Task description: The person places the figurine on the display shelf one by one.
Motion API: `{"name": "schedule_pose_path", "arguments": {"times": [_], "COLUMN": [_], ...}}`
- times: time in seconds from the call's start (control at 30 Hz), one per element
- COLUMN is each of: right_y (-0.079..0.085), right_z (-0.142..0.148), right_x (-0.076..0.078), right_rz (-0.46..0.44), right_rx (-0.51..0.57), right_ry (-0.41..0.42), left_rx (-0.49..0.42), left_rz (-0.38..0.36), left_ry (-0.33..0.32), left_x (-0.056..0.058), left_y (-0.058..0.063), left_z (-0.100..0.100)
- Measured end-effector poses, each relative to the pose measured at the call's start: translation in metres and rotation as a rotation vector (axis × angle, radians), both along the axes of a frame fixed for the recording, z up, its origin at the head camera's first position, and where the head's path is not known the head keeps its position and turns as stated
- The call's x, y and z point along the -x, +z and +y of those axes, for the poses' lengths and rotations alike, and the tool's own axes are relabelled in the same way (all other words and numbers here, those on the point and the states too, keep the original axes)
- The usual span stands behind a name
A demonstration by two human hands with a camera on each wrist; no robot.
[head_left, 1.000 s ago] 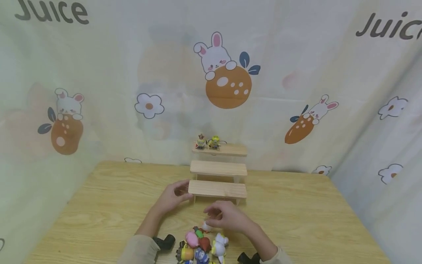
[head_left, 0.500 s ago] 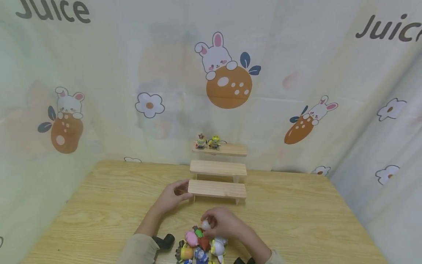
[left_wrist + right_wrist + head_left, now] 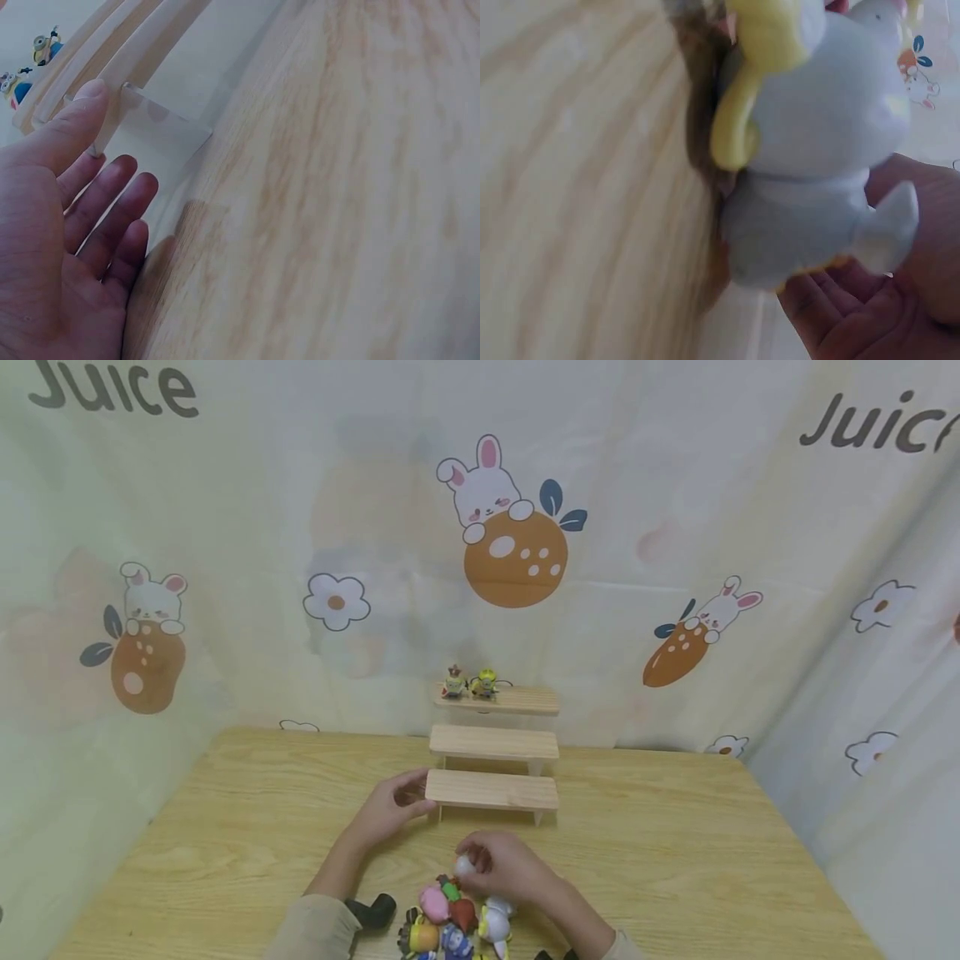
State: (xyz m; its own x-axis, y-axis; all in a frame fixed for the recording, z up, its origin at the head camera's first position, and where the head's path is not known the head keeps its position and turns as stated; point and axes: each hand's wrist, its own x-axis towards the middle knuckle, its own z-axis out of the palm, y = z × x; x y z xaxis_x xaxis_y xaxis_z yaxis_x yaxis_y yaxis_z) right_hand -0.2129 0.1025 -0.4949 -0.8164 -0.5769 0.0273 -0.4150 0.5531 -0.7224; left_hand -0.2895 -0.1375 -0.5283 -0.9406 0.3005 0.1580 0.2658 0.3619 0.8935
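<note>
My left hand (image 3: 392,810) is at the left end of the lowest board of a three-tier wooden display stand (image 3: 491,789). In the left wrist view its thumb lies at the board's edge, and the loosely bent fingers are beside the clear leg (image 3: 161,131). My right hand (image 3: 504,866) pinches a small white figurine (image 3: 463,865), mostly hidden by the fingers, at the far side of a cluster of toy figurines. Closest to that hand is a white figurine with yellow parts (image 3: 495,922), which looms large in the right wrist view and covers much of the hand.
Two minion figurines (image 3: 485,684) stand on the top board's left half. In the cluster are a pink figurine (image 3: 433,903), a red one (image 3: 462,914), a blue one (image 3: 456,941) and an orange one (image 3: 425,937). A bunny-print curtain (image 3: 405,527) hangs behind the wooden table (image 3: 660,835).
My right hand has come down and nearer to me, and its fingers have closed on the small white figurine. The left hand has stayed at the stand.
</note>
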Motion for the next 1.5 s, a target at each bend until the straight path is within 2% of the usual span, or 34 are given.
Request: {"name": "schedule_pose_path", "arguments": {"times": [0.17, 0.27, 0.37, 0.4, 0.5, 0.8, 1.0, 1.13, 1.23, 1.3, 1.5], "right_y": [-0.002, -0.003, -0.003, -0.003, -0.004, -0.001, 0.005, 0.009, 0.01, 0.01, 0.008], "right_z": [0.005, 0.008, 0.01, 0.01, 0.011, 0.013, 0.012, 0.014, 0.016, 0.017, 0.017], "right_x": [0.003, 0.004, 0.006, 0.007, 0.009, 0.009, 0.006, 0.005, 0.005, 0.005, 0.005], "right_rz": [-0.057, -0.073, -0.088, -0.089, -0.079, 0.036, 0.211, 0.287, 0.294, 0.294, 0.265], "right_rx": [0.045, 0.068, 0.091, 0.096, 0.099, 0.039, -0.083, -0.19, -0.243, -0.258, -0.217], "right_ry": [-0.044, -0.064, -0.071, -0.069, -0.066, -0.047, -0.042, -0.024, 0.006, 0.021, 0.023], "left_rx": [0.003, 0.0, -0.005, -0.001, -0.002, 0.011, 0.008, -0.004, -0.007, -0.004, -0.007], "left_rz": [0.016, 0.016, 0.005, 0.007, 0.005, 0.014, 0.007, 0.0, -0.01, -0.01, -0.013], "left_ry": [0.002, -0.009, -0.009, -0.011, -0.002, 0.013, 0.011, -0.001, -0.013, -0.02, -0.017], "left_x": [-0.002, -0.009, -0.01, -0.01, -0.002, 0.0, -0.001, -0.009, -0.016, -0.021, -0.024], "left_y": [0.001, 0.013, 0.014, 0.014, 0.001, 0.002, 0.002, 0.014, 0.027, 0.034, 0.038], "left_z": [0.0, 0.003, 0.003, 0.003, 0.001, 0.0, 0.001, 0.003, 0.004, 0.004, 0.005]}}
